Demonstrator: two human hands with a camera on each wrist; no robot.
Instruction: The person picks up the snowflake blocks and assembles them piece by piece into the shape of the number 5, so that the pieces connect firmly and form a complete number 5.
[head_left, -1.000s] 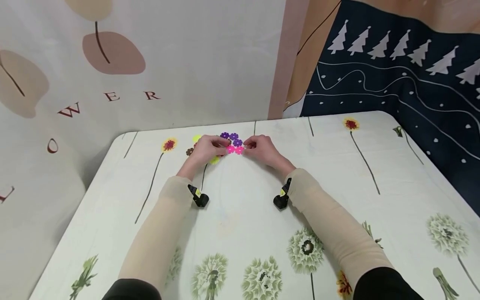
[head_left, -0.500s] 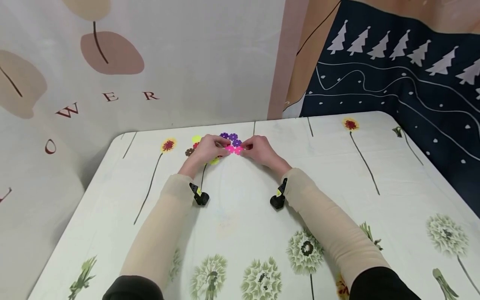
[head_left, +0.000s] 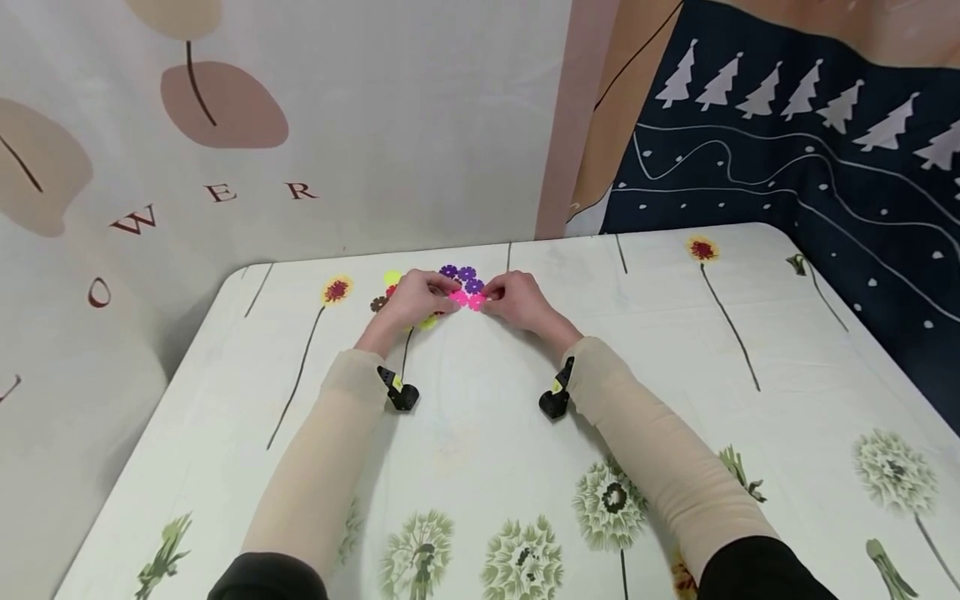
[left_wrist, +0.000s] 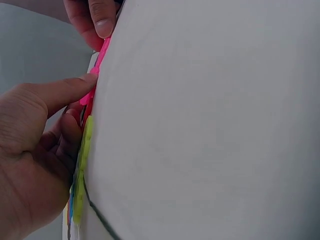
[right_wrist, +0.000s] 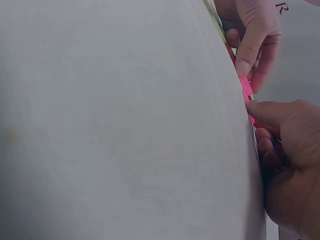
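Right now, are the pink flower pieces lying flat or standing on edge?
Flat, or nearly so: the left wrist view shows the pink flower pieces as a thin strip along the tabletop.

A flower-printed tablecloth [head_left: 480, 450] lies flat; lettered backdrop [head_left: 405, 133] behind; navy tree-print cloth [head_left: 810, 171], right.

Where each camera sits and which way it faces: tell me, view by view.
Head: on the head, looking forward and down at the table; sleeves, left hand and right hand show.
Left wrist: on that wrist, looking at the left hand; part of the right shows above.
Right wrist: on that wrist, looking at the right hand; part of the left shows above.
Wrist views share both hands and pink pieces.
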